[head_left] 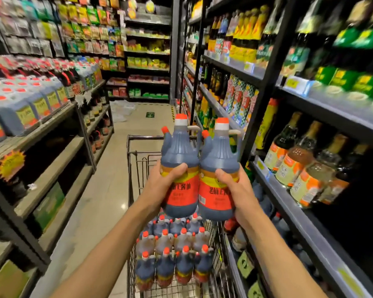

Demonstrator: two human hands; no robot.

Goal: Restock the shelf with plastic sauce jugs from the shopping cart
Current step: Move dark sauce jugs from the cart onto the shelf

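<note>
Gripping one dark plastic sauce jug with a red label [179, 168] in my left hand [159, 186] and its twin [219, 175] in my right hand [238, 190], fingers wrapped around each, both upright and touching above the wire shopping cart [134, 160] of jugs, beside the dark metal shelf [289, 196].

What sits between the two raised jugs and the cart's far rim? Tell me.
Nothing: in the head view, both jugs hang above the cart, with only bare basket wire beyond them.
</note>
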